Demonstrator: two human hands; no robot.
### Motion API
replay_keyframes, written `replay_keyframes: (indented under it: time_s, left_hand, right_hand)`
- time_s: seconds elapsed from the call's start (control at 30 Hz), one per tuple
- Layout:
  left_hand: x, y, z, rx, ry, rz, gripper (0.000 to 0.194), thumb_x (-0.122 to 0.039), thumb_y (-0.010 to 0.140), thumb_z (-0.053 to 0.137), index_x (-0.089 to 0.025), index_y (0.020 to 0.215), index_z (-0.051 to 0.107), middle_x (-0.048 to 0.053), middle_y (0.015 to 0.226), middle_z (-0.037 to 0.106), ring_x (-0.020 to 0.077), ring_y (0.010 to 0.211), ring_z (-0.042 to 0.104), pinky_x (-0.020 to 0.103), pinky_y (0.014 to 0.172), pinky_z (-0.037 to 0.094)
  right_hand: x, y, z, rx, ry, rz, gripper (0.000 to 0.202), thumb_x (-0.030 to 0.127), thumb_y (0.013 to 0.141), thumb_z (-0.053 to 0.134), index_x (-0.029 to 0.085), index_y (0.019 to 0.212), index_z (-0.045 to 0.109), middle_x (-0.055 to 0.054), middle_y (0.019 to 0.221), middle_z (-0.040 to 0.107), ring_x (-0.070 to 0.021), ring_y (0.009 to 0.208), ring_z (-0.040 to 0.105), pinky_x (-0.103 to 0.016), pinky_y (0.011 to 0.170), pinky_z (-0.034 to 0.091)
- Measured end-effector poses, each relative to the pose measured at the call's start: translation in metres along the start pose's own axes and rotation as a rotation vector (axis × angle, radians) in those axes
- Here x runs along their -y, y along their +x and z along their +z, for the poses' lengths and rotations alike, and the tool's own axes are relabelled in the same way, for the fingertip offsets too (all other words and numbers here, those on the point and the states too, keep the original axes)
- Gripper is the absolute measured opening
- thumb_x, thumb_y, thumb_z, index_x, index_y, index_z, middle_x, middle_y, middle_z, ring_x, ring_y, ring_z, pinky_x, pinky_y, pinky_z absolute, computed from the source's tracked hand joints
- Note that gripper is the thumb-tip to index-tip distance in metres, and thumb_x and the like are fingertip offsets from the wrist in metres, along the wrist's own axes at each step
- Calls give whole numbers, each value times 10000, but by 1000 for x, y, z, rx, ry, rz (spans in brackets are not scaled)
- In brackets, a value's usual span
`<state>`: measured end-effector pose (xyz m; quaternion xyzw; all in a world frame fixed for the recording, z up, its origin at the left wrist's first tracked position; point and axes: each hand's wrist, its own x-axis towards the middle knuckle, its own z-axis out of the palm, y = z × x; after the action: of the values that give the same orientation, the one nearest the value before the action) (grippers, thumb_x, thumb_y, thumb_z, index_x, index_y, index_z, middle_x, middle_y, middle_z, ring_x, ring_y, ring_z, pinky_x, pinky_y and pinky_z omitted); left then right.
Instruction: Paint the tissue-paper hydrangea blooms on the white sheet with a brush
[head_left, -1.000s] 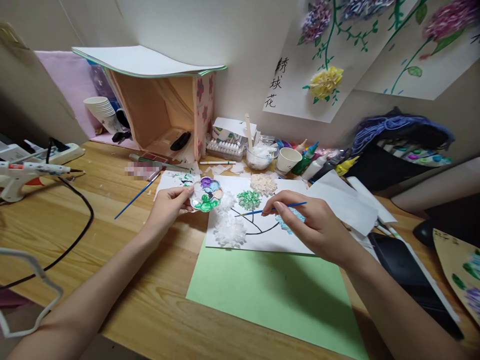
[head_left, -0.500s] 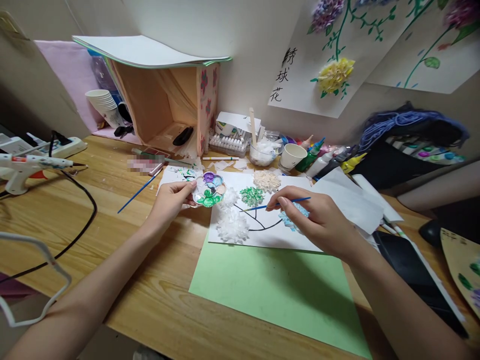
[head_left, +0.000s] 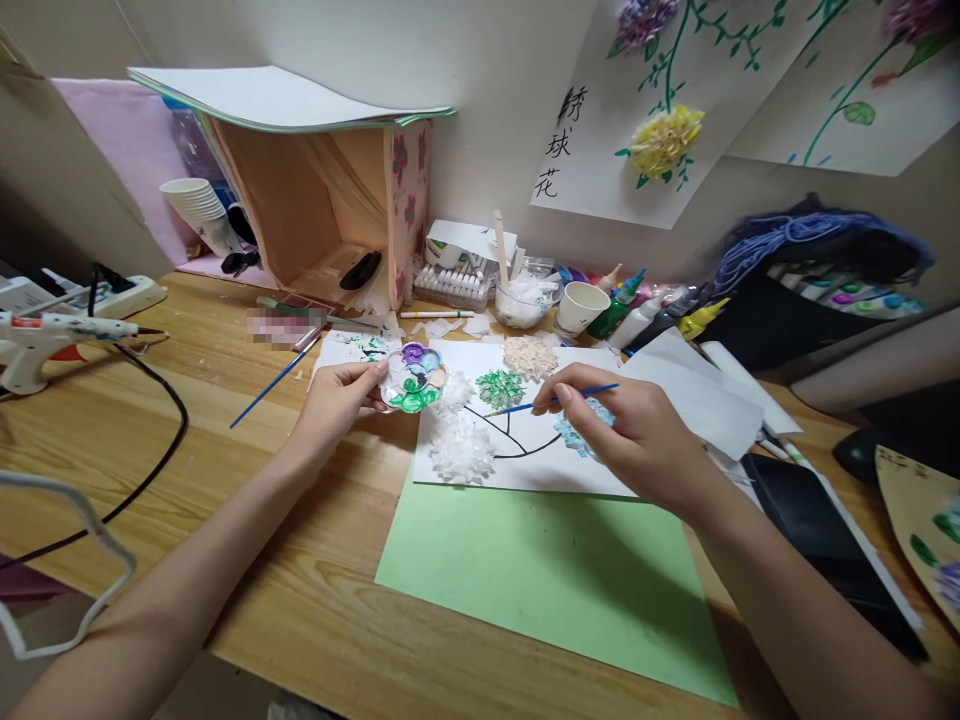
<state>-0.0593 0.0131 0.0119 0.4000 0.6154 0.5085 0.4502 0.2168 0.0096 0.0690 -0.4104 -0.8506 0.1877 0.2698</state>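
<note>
Between thumb and fingers, my left hand holds a small flower-shaped palette with purple, blue and green paint. A thin blue paintbrush is pinched in my right hand, its tip over the white paper just below the green flower. White flowers, a beige flower and a blue flower, partly behind my right hand, are also on this paper, with black stem lines between them. Under its front edge lies a green sheet.
A second brush lies left of the palette. Behind the paper are a paper cup, a clear bowl and paint bottles. A glue gun with cables is at the left, a black phone-like slab at the right.
The whole view has shifted slightly. Both hands keep their holds, and the brush tip has moved up a little, closer to the green flower.
</note>
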Motion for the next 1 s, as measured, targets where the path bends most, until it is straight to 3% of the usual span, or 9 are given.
replay_keyframes:
  time_s: [0.13,0.3,0.47,0.63,0.8,1.0]
  left_hand:
    - [2,1,-1,4,21,14,328,-462,587,758,-145,613,682,1,533,607,115,482,539,239,530,492]
    - [5,3,-3,13,43,8,372,-502,575,756,-144,638,682,2,537,605,123,493,552,240,533,494]
    - [5,4,-2,8,33,-7,371,-497,557,769,-143,616,676,0,535,604,118,492,555,223,518,485]
    - [6,4,-3,9,37,13,377,-502,561,765,-144,662,699,8,549,623,131,501,561,250,542,504]
    - [7,4,-3,10,39,3,369,-500,570,762,-146,644,687,3,547,617,131,501,566,251,543,502]
    - [8,6,-3,16,36,15,367,-492,569,764,-142,660,704,5,542,620,124,491,558,244,533,498]
  right_hand:
    - [2,0,2,49,8,-16,237,265,927,412,214,832,623,-24,823,682,-154,760,630,-255,661,446]
    - [1,0,2,-15,18,-9,231,266,928,411,217,843,621,-22,822,683,-156,762,627,-264,684,447]
    - [1,1,5,50,5,15,251,271,930,404,203,823,620,-29,820,684,-152,751,626,-257,669,439]
    - [-1,0,4,-7,55,14,249,266,935,401,205,843,624,-23,816,684,-149,752,624,-256,666,440]
    - [-1,1,4,56,33,9,261,269,937,399,202,820,623,-26,818,681,-150,753,622,-258,667,438]
    - [0,0,3,8,96,4,255,278,941,399,205,841,622,-19,809,673,-141,760,624,-251,694,443]
